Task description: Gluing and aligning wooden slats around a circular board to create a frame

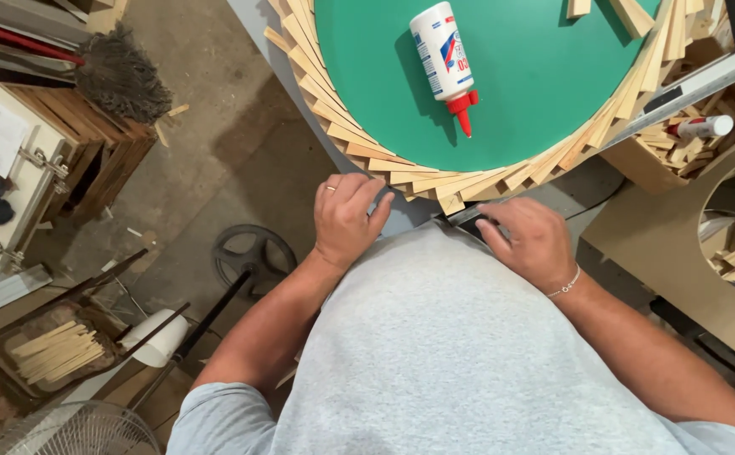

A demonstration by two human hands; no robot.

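While I am watching from afar, my left hand (346,219) is resting with fingers curled, holding nothing, just below the round green board (536,93) edged with overlapping pale wooden slats (367,152). My right hand (532,244) is closing over a small dark flat tool (466,217) beside that rim; how firmly, I cannot tell. Farther up, a white glue bottle with red nozzle (443,59) is lying on the board.

One head-worn camera looks steeply down, close over the person's chest, green round board (544,93) at twelve o'clock.
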